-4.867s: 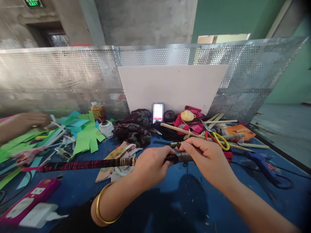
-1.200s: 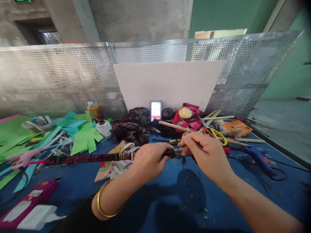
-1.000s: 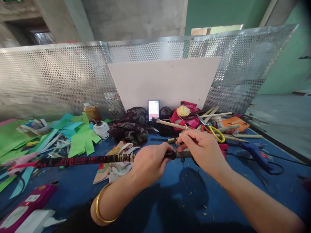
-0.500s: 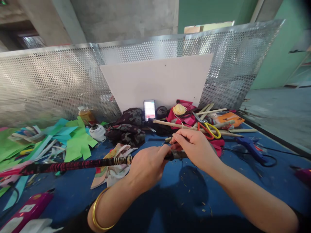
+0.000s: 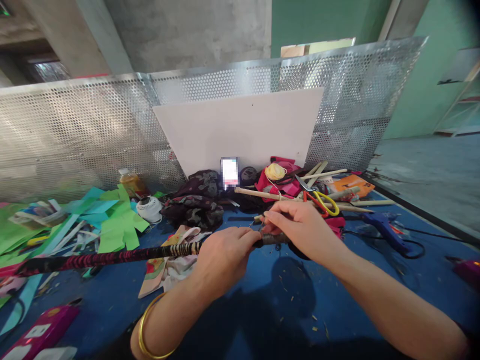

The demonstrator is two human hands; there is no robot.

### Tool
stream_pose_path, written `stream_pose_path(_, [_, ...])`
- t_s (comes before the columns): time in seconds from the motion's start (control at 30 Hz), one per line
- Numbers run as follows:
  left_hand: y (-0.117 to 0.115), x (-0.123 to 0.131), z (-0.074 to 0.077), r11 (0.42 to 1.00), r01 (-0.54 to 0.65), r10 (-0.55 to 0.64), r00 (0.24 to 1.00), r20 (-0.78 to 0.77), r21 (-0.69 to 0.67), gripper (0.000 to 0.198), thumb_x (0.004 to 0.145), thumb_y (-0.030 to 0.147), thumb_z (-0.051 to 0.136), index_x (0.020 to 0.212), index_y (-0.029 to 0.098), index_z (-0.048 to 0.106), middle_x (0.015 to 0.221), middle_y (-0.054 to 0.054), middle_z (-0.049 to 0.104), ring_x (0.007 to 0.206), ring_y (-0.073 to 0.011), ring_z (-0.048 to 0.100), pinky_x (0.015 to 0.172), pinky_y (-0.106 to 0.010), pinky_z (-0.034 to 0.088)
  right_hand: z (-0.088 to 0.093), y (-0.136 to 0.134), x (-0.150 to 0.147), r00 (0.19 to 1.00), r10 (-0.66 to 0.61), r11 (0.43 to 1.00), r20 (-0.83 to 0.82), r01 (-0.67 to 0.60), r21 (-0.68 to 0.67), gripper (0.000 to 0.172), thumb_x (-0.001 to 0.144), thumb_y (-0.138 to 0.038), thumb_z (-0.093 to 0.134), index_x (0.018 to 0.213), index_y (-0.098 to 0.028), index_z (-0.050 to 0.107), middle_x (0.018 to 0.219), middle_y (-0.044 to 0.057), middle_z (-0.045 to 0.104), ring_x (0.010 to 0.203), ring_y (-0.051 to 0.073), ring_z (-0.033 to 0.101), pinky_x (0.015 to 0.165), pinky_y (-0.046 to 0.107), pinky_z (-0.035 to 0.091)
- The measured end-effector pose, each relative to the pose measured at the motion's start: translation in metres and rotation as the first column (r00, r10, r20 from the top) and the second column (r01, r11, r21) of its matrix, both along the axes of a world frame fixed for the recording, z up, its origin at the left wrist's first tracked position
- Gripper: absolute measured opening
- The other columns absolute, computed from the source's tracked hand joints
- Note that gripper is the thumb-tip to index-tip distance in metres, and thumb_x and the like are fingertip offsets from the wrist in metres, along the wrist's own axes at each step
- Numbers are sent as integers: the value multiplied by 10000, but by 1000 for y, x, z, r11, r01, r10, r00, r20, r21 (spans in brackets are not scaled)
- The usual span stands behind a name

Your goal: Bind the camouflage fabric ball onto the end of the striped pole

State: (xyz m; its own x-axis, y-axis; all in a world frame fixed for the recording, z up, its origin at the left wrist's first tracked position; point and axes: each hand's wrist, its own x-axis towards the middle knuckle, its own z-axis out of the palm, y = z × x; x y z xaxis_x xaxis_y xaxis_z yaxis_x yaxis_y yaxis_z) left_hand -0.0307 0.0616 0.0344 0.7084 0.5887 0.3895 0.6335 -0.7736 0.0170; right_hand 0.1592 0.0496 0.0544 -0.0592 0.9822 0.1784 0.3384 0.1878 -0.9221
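A long stick (image 5: 112, 257), wrapped in black, dark pink and cream bands, runs from the far left into my left hand (image 5: 227, 255). That hand is closed round the stick, thumb and fingers near its dark section. Just to the right, my right hand (image 5: 300, 225) has its fingertips pinched together above the stick's grey-wrapped part (image 5: 273, 239). A thin strand seems to be at those fingertips, too fine to make out clearly. Behind the right hand lie scissors (image 5: 326, 202) with orange and yellow handles.
A blue glue gun (image 5: 388, 230) with its cable lies at right. Dark patterned cloth (image 5: 195, 205), a yellow yarn ball (image 5: 275, 171) and wooden sticks (image 5: 258, 192) line the back. Green paper (image 5: 120, 225) and a white thread spool (image 5: 149, 208) are left; a purple device (image 5: 43, 332) sits front left.
The view has shifted slightly. My left hand still grips the stick; the right hand's fingers have lifted a little, showing more of the grey wrapping beneath.
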Motion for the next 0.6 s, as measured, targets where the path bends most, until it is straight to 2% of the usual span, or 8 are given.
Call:
stream_pose_path(0.07, [4, -5, 5, 999, -39, 39, 999, 37, -24, 267, 795, 97, 502, 998, 218, 627, 954, -22, 719, 818, -184, 672, 669, -266, 506, 11, -2, 16, 999, 24, 999, 36, -22, -43, 257, 842, -391, 546, 701, -185, 607, 482, -11, 614, 439, 115, 550, 457, 219, 421])
stream_pose_path(0.13, [8, -10, 10, 996, -78, 82, 993, 80, -54, 278, 790, 113, 527, 1019, 229, 634, 958, -11, 722, 833, -186, 677, 690, -267, 511, 19, -2, 35, 990, 116, 988, 76, -107, -113, 305, 856, -433, 528, 702, -183, 611, 351, -57, 481, 330, 72, 414, 420, 201, 361])
stream_pose_path(0.2, [10, -15, 13, 992, -101, 109, 988, 110, -80, 286, 784, 123, 547, 1028, 241, 641, 975, 0, 723, 857, -186, 679, 712, -267, 513, 22, 1, 53, 970, 230, 961, 79, -213, -177, 302, 849, -430, 547, 696, -178, 610, 354, -65, 459, 308, 51, 367, 391, 188, 314])
stream_pose_path(0.33, [10, -16, 13, 992, -114, 119, 988, 96, -52, 278, 781, 132, 553, 1013, 247, 654, 957, 11, 726, 827, -189, 681, 676, -266, 510, 22, 9, 72, 952, 302, 927, 55, -280, -248, 254, 806, -396, 613, 677, -180, 574, 547, -26, 587, 342, 46, 445, 350, 171, 301])
stream_pose_path(0.47, [7, -13, 13, 985, -172, 171, 980, 99, 9, 288, 812, 130, 497, 1036, 223, 652, 970, -18, 722, 835, -203, 673, 694, -291, 513, 20, 9, 76, 912, 360, 905, 197, -290, -309, 231, 810, -386, 607, 707, -179, 606, 518, -19, 575, 397, 87, 533, 378, 177, 381])
stream_pose_path(0.53, [6, -14, 16, 975, -223, 220, 963, 156, 8, 293, 819, 133, 489, 1050, 216, 648, 996, -28, 717, 879, -206, 666, 743, -299, 510, 20, 8, 76, 882, 412, 884, 229, -325, -336, 214, 808, -369, 609, 714, -177, 620, 543, -6, 588, 436, 104, 568, 380, 177, 385])
stream_pose_path(0.6, [7, -18, 20, 962, -273, 272, 940, 205, -25, 292, 816, 141, 504, 1053, 223, 653, 1001, -23, 717, 901, -209, 662, 769, -302, 502, 19, 9, 77, 872, 430, 880, 236, -346, -324, 215, 806, -359, 612, 697, -174, 620, 551, -5, 586, 422, 94, 545, 374, 176, 366])
